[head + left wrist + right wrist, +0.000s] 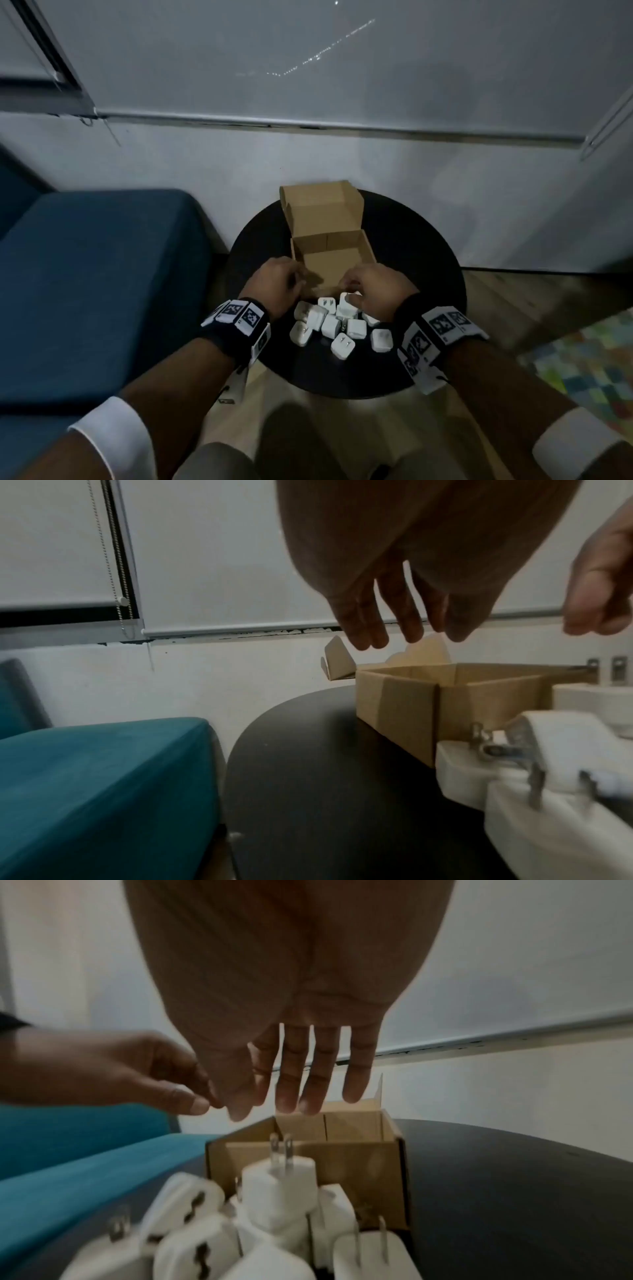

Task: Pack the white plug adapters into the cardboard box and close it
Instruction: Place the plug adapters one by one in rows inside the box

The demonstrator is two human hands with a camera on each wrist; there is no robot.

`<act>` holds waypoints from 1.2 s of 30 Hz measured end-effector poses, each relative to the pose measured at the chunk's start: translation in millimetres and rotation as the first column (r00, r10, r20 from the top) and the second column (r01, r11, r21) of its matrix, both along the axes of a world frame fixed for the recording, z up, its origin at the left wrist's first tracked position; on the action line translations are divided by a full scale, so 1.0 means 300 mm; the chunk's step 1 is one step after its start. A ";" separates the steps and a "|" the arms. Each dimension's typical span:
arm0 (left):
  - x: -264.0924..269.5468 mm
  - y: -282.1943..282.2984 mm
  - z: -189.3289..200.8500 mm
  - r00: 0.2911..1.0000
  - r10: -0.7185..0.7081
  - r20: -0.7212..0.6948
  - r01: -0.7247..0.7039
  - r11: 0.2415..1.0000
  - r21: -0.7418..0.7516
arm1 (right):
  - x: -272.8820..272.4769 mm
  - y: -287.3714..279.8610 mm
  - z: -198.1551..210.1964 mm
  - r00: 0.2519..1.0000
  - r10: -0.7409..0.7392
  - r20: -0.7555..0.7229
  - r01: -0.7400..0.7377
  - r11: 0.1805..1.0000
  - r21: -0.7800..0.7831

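An open cardboard box point(329, 267) stands on a round black table point(411, 246), its lid point(322, 209) raised at the back and its inside empty. Several white plug adapters point(330, 325) lie heaped just in front of it. My left hand point(294, 277) hovers at the box's front left corner; in the left wrist view its fingers point(363, 631) hang relaxed and hold nothing. My right hand point(349, 284) is over the box's front edge and the top of the heap; in the right wrist view its fingers point(291, 1091) hang straight and empty above an upright adapter point(277, 1185).
A blue upholstered seat point(96, 281) stands close to the table's left side. A white wall with a roller blind point(308, 68) is right behind the box. Wooden floor and a patterned rug point(589, 370) lie to the right.
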State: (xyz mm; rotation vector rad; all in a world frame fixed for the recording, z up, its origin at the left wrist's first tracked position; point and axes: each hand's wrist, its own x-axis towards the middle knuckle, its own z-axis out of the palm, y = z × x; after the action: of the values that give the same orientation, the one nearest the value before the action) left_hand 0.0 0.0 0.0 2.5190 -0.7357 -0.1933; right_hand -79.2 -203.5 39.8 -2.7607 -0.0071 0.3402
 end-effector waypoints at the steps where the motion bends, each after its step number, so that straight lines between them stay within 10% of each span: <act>1: -0.003 0.001 -0.025 1.000 -0.018 0.010 0.018 1.000 -0.007 | -0.001 0.007 -0.025 1.000 0.027 0.000 -0.027 0.999 -0.037; 8: -0.008 0.014 -0.114 0.994 -0.087 0.062 0.084 0.996 0.035 | -0.011 0.053 -0.134 0.990 0.142 0.007 -0.136 0.960 -0.246; 25: 0.018 0.033 -0.142 0.999 -0.039 0.001 0.039 0.994 -0.097 | 0.103 0.031 -0.037 0.986 0.087 0.144 -0.099 0.992 0.074; 36: 0.078 0.016 -0.151 0.987 0.114 -0.110 -0.126 0.986 -0.112 | 0.287 0.039 -0.070 0.991 0.081 0.107 -0.069 0.992 -0.110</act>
State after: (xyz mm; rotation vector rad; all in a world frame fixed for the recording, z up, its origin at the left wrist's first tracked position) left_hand 23.3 4.9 -45.3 2.4110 -0.5366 -0.2287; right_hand 6.9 -191.8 18.8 -2.8868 -0.1258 0.2106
